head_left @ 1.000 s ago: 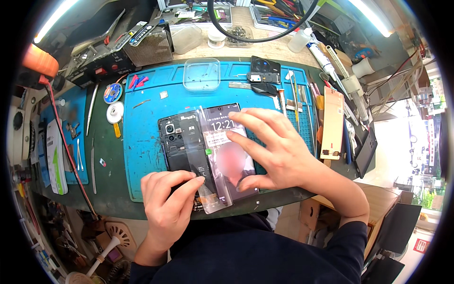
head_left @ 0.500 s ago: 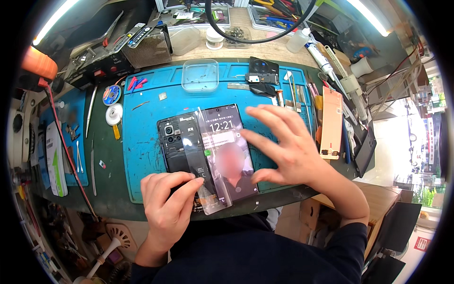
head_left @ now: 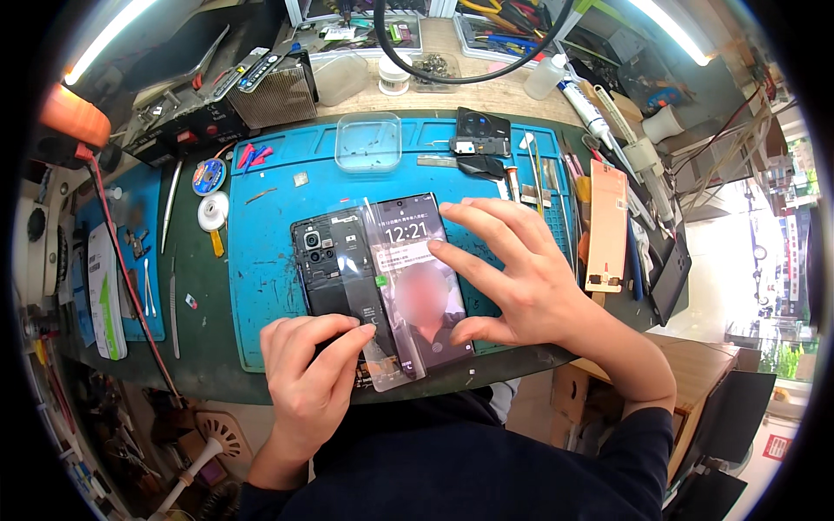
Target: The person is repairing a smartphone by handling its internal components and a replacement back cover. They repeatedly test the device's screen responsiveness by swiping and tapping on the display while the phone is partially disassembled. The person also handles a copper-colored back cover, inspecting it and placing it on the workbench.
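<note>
Cluttered repair tabletop (head_left: 217, 373) with a blue mat (head_left: 269, 260). Left hand (head_left: 304, 373) pinches a clear film's (head_left: 382, 295) corner, steadying it over two phones (head_left: 382, 278). Right hand (head_left: 512, 278), fingers spread, presses the lit screen flat.

A phone repair workshop: a blue work mat (head_left: 269, 260) covers the counter (head_left: 208, 365); tweezers (head_left: 172, 304), loose phone parts (head_left: 482, 135), glue tubes (head_left: 591, 108) and cluttered tool trays (head_left: 504, 22) surround it.

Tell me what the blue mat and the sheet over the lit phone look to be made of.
The blue mat looks like matte silicone or rubber: a dull, even surface with moulded compartments along its far edge. The sheet looks like thin clear plastic film: the lit phone and the dark phone back show through it, and it catches glare. The left hand pins its near end.
</note>
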Available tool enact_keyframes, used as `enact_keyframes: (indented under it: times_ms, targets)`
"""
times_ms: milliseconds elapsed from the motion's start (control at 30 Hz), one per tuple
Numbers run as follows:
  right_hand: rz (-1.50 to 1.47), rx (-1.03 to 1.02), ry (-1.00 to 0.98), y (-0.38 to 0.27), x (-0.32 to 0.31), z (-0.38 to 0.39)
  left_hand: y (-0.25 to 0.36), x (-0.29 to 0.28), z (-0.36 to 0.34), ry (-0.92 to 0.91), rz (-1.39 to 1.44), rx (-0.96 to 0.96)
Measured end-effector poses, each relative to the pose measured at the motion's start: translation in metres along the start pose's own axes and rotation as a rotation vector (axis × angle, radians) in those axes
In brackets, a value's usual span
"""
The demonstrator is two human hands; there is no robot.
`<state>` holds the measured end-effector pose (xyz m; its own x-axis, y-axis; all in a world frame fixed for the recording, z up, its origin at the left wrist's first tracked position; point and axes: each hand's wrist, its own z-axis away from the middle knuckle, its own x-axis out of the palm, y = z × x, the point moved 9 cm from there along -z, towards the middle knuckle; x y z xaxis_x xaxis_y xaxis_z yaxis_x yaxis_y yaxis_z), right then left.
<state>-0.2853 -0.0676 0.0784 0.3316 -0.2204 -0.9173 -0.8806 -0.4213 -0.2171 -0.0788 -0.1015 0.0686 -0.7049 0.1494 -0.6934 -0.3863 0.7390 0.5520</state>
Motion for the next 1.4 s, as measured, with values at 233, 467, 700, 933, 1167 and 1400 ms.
enact_keyframes:
  times_ms: [233,467,700,933,1167,1400]
  targets:
    - [0.058,0.062,0.007,0.009,-0.002,0.005,0.003,0.001,0.000,-0.014,-0.029,0.030]
    - [0.101,0.093,0.050,0.016,-0.009,0.013,0.009,0.000,0.000,0.003,-0.010,0.087]
    - [-0.044,-0.041,-0.034,-0.022,0.000,0.006,-0.005,-0.009,0.010,0.101,-0.001,0.017]
    - [-0.057,-0.068,-0.104,-0.025,0.014,0.007,-0.031,-0.018,0.016,0.096,-0.102,-0.329]
    - [0.132,0.083,-0.014,0.004,-0.008,0.026,-0.033,-0.021,0.017,0.028,-0.210,-0.379]
    - [-0.021,0.113,-0.024,-0.005,-0.012,-0.004,-0.037,-0.019,0.019,0.097,-0.189,-0.339]
